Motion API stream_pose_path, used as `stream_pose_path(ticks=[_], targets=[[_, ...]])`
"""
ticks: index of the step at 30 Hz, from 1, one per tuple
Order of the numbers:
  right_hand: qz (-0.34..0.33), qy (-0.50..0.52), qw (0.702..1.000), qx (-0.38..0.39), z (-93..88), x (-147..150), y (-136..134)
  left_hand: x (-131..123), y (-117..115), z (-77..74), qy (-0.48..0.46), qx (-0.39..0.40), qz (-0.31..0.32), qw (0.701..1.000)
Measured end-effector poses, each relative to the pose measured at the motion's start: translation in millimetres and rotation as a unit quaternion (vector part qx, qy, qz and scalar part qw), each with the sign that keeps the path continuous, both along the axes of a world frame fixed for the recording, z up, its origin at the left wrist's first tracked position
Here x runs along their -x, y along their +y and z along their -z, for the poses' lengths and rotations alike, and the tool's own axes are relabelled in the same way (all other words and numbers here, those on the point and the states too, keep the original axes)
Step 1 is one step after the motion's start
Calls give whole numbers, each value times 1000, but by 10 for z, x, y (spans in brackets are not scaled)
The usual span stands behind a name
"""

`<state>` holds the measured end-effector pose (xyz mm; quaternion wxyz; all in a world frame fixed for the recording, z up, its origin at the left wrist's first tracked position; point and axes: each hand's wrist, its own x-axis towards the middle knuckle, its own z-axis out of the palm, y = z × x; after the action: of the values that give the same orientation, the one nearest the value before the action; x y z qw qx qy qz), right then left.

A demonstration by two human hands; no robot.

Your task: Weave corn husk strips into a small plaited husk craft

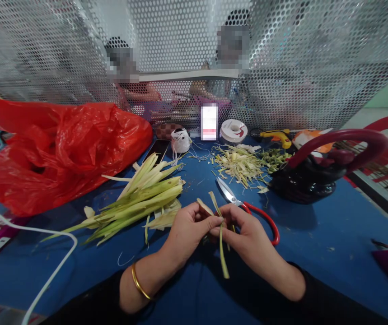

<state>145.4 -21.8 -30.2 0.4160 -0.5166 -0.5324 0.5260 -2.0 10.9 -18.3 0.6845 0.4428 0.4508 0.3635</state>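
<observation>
My left hand (194,225) and my right hand (243,228) meet over the near middle of the blue table, thumbs and fingers pinched together. Between them are narrow pale-green strips of corn husk (224,257); one end hangs below the fingers and others stick up above. Fingers hide the spot where the strips cross. To the left of my left hand lies a heap of long green-yellow corn husks (142,198). Red-handled scissors (264,216) rest beside my right hand, blades open and pointing away.
A red plastic bag (68,153) fills the left. Behind are a white string ball (180,141), a lit phone (209,122), a ribbon spool (233,131) and trimmed scraps (239,164). A black pot with a maroon handle (304,183) stands right. A white cable (63,259) crosses the left.
</observation>
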Motion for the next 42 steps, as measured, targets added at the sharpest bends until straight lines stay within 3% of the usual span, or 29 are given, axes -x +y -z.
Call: stream_pose_path(ticks=[6, 13, 17, 21, 31, 42], targets=[[67, 46, 997, -8, -8, -24, 41, 5, 2, 6, -60, 37, 57, 996], [76, 142, 986, 36, -23, 0, 35, 18, -21, 3, -67, 93, 35, 993], [94, 191, 973, 92, -28, -1, 44, 32, -4, 14, -74, 137, 53, 986], [100, 208, 969, 92, -50, -16, 69, 38, 18, 32, -86, 156, 66, 982], [113, 180, 974, 79, -22, 12, 30, 6, -47, 32, -40, 98, 94, 990], [78, 276, 942, 174, -120, 22, -14, -30, -64, 54, -25, 43, 98, 994]])
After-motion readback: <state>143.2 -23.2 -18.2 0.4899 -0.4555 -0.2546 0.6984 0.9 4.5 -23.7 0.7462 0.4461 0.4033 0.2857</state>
